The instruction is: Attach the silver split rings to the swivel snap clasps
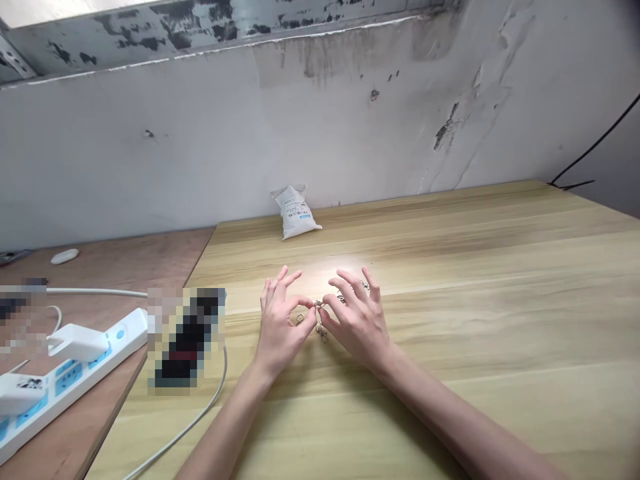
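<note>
Thumb and forefinger of my left hand [281, 323] pinch one side of a small metal clasp [319, 305], which looks like key-ring hardware. On its other side, my right hand [357, 323] grips it the same way, so the two sets of fingertips nearly meet. The remaining fingers of both hands are raised and spread. Beside the left thumb lies a metal ring [300, 319]. Another metal clasp with a ring [321, 332] shows just below the fingertips. More small metal pieces [365, 285] are partly hidden behind my right fingers.
A white plastic packet [298, 212] with a label stands by the wall. To the left, a white power strip [75, 373] with plugs rests on a brown table. A white cable [210, 403] runs past a blurred-out dark object [187, 340]. A white oval item [65, 256] lies far left.
</note>
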